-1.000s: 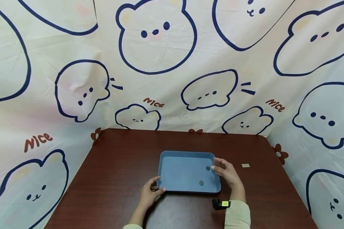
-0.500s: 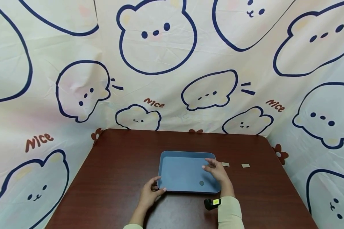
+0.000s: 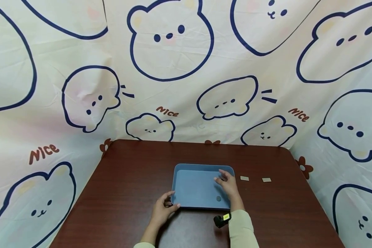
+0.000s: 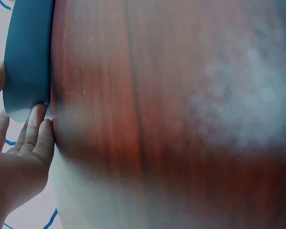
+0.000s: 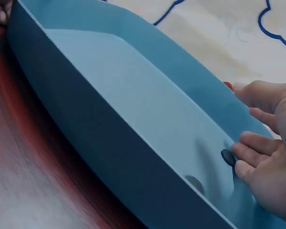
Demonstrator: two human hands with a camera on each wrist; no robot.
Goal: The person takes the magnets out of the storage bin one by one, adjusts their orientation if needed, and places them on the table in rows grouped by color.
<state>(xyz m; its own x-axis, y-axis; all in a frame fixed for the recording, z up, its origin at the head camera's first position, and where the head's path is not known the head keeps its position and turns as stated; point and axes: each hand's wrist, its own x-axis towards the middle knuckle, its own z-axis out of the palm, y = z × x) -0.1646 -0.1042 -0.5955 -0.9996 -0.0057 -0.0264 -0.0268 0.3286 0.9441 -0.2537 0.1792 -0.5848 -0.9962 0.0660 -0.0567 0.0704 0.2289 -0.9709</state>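
Two pale slips lie on the table (image 3: 127,193) to the right of the tray (image 3: 192,186). The near slip (image 3: 244,178) sits just beside the tray's right side, toward its far corner; the outer slip (image 3: 266,179) lies closer to the table's right edge. A cloth (image 3: 148,93) printed with bear outlines hangs behind the table's far edge and along both sides.

The left hand (image 3: 161,208) grips the tray's front left corner, thumb at the front rim. The right hand (image 3: 228,186) reaches over the tray's right side, thumb and forefinger apart. In the right wrist view a dark disc (image 5: 227,157) is at its fingertips; whether they pinch it or merely touch it, I cannot tell. A grey disc (image 3: 218,198) lies on the tray floor near the front wall, toward the front right corner. The right forearm, with its sleeve (image 3: 241,229) and a black wrist camera (image 3: 220,221), crosses in front of that corner.

The widest stretch of wood runs from the tray's left side to the table's left edge. A narrower strip separates the tray's back wall from the far edge. The tray's raised walls enclose both discs.
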